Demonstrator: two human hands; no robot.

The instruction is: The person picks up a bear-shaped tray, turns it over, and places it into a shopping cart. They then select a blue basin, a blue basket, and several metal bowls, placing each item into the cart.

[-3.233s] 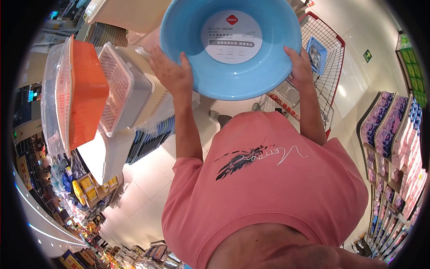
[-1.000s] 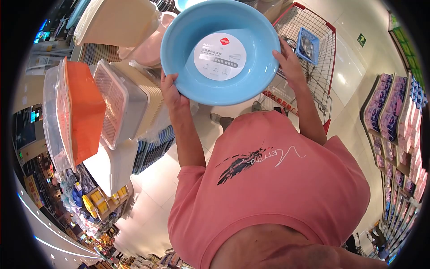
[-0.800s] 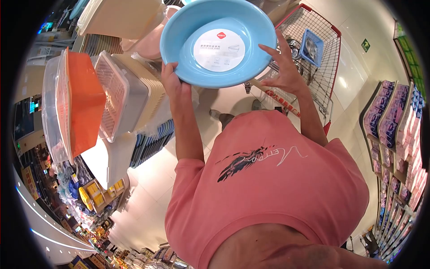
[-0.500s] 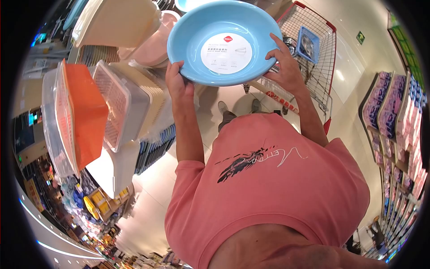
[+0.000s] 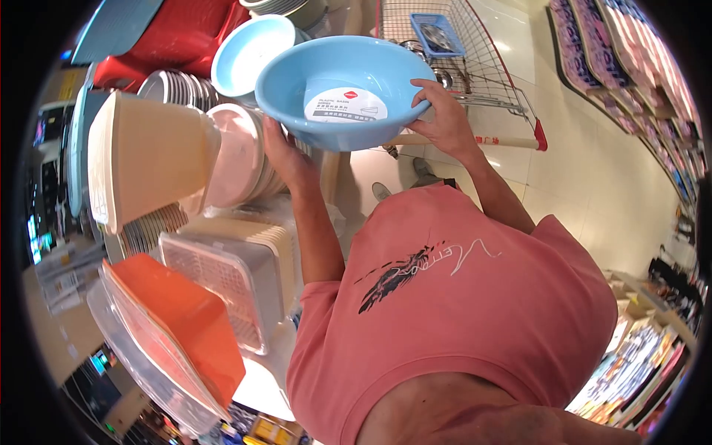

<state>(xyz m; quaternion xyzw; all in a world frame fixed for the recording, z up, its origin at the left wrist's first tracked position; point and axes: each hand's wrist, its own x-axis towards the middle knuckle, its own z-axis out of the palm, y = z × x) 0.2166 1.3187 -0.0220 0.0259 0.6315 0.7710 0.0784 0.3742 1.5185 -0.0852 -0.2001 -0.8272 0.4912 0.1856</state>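
A light blue plastic basin [image 5: 334, 132], with a round white label [image 5: 345, 104] inside its bottom, is held up in front of me between both hands. My left hand [image 5: 288, 154] grips its left side from below, the fingers partly hidden under the basin. On the right rim, my right hand [image 5: 443, 117] has its fingers over the edge and the thumb low on the outside. Just behind the basin's left edge is a smaller light blue basin [image 5: 252, 55] with a white inside.
Stacked pink basins [image 5: 236, 159], a cream tub [image 5: 144, 159], clear baskets [image 5: 222, 285] and an orange bin [image 5: 182, 311] stand on my left. A shopping cart [image 5: 486, 67] holding a small blue basket [image 5: 437, 35] is ahead right. Stocked shelves [image 5: 623, 67] line the far right.
My view has turned left toward the stacked basins. The basin has come down and left in view, tilting so its outer wall shows more. Both hands keep hold of it.
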